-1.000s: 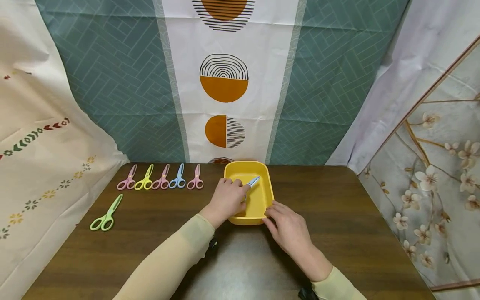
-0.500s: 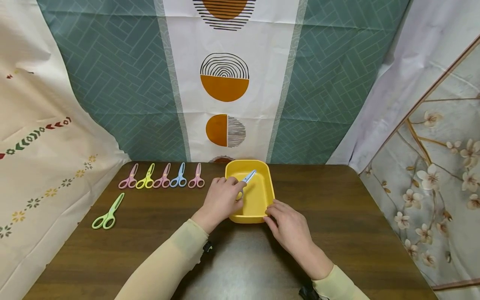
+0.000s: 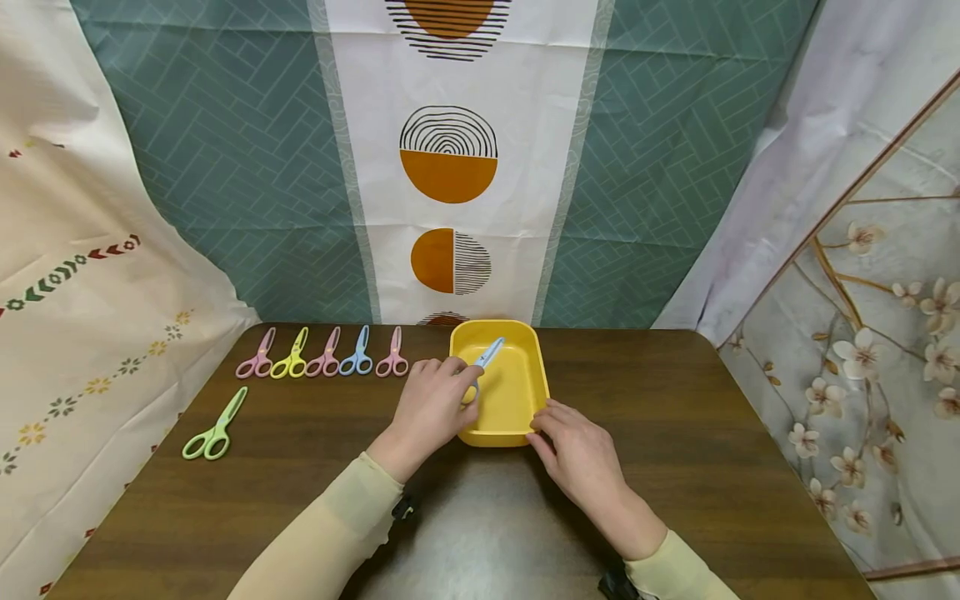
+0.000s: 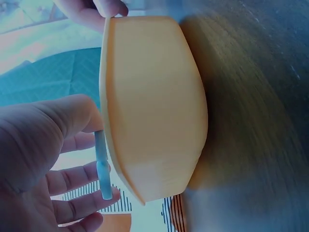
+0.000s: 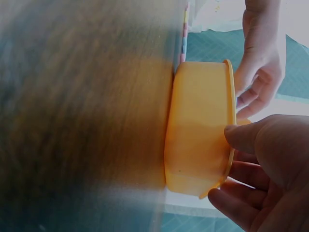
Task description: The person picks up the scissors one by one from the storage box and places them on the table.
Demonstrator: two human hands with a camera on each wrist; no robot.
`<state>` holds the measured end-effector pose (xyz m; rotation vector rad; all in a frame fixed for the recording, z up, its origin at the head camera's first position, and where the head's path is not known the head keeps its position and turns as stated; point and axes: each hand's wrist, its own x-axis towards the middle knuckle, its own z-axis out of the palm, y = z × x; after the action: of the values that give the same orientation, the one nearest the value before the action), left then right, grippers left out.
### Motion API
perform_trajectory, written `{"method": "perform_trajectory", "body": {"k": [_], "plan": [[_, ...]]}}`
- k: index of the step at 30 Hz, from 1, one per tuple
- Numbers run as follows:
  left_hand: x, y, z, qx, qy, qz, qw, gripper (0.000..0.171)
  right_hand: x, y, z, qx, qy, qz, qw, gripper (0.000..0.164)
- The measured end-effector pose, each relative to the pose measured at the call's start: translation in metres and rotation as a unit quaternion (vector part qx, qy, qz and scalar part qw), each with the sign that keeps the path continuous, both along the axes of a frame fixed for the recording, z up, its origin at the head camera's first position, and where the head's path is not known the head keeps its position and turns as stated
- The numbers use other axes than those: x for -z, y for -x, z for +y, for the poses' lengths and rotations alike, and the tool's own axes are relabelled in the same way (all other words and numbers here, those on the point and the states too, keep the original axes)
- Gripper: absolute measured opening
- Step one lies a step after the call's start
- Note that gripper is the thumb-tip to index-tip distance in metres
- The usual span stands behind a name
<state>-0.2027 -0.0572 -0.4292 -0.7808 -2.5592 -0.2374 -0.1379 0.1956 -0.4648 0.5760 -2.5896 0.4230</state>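
My left hand (image 3: 429, 407) holds a pair of blue scissors (image 3: 491, 352) over the left side of a yellow plastic tray (image 3: 501, 440). The blades stick out past the fingers, up and to the right; most of the handle is hidden, apart from a yellowish part by the thumb. In the left wrist view, thumb and fingertips pinch the scissors (image 4: 102, 164), seen edge-on beside the tray rim (image 4: 107, 72). My right hand (image 3: 583, 460) grips the tray's near right corner. In the right wrist view, its thumb (image 5: 239, 135) lies on the rim.
Along the back left of the wooden table (image 3: 675, 467), several scissors lie in a row, among them yellow scissors (image 3: 289, 360), blue scissors (image 3: 357, 357) and pink scissors (image 3: 393, 358). Green scissors (image 3: 217, 429) lie nearer, at the left. Patterned cloths (image 3: 645, 167) hang behind the table and at both sides.
My left hand has drawn to the left with the blue scissors, whose blades have shifted left and slightly toward the tray's back. The right hand and the tray have stayed in place.
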Motion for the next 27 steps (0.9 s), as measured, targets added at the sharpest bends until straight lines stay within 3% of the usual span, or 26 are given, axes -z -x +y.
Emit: {"method": "perform_trajectory", "body": {"k": [21, 27], "plan": [[0.006, -0.021, -0.033, 0.010, -0.018, 0.052, 0.9984, 0.036, 0.001, -0.002, -0.001, 0.002, 0.002, 0.007, 1.000, 0.016], [0.008, -0.027, -0.043, 0.005, -0.026, 0.051, 0.9984, 0.038, 0.001, -0.001, 0.000, 0.002, 0.004, 0.004, 1.000, 0.016]]}}
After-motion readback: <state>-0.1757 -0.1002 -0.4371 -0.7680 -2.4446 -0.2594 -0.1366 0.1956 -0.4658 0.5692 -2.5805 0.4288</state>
